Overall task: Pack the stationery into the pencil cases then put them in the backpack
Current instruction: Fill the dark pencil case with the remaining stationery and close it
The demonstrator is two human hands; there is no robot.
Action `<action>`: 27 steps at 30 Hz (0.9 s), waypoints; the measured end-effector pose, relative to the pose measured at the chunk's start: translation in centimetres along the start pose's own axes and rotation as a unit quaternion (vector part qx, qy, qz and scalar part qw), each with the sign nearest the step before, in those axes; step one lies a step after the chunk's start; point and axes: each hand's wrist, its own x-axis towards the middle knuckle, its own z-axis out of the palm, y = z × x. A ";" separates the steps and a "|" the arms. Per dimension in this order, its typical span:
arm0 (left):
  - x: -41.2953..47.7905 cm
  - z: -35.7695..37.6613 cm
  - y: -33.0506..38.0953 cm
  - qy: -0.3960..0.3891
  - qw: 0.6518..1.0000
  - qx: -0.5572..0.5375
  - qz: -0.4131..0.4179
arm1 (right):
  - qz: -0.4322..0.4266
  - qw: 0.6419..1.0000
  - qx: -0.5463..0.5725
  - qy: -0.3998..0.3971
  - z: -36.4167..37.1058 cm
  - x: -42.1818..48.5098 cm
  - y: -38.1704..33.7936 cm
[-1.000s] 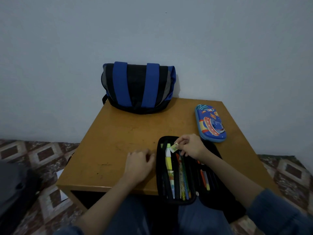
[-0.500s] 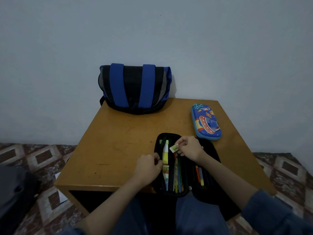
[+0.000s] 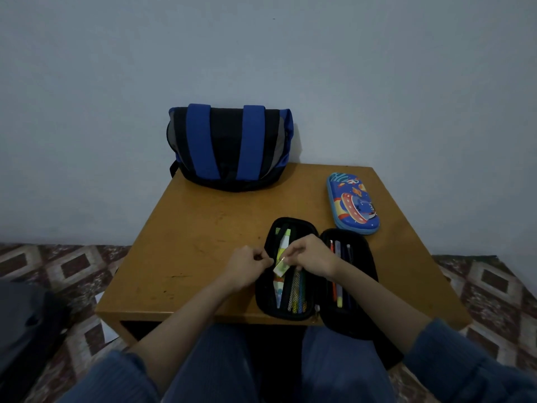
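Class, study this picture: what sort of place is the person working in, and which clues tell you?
Probably a room in a home rather than a classroom: one small wooden table set against a bare wall, a patterned floor, and a backpack on the table.

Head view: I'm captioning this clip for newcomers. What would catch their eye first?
The open black fabric pencil case at the near edge of the wooden table, filled with pens, where the right hand pinches a small pale eraser-like piece and the left hand pinches the rim. Behind, a blue-and-black striped backpack stands against the wall; a closed blue cartoon-printed hard pencil case lies at the right.
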 end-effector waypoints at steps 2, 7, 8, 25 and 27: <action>0.0 0.3 -0.1 -0.003 0.999 -0.029 -0.018 | -0.011 0.999 -0.027 -0.013 0.4 -0.2 -0.1; 0.0 0.5 0.0 -0.001 0.998 -0.052 -0.026 | -0.047 0.996 -0.067 -0.038 0.6 -0.6 -0.2; 0.0 0.5 0.0 -0.001 0.998 -0.051 -0.025 | -0.051 0.995 -0.075 -0.050 0.6 -0.7 -0.1; -0.1 0.6 -0.8 0.016 1.000 -0.011 0.002 | -0.129 0.931 -0.340 -0.025 -0.2 -1.5 -0.1; -0.3 0.8 -0.5 0.030 0.998 0.035 0.036 | -0.147 0.947 -0.285 -0.008 -0.3 -1.6 0.1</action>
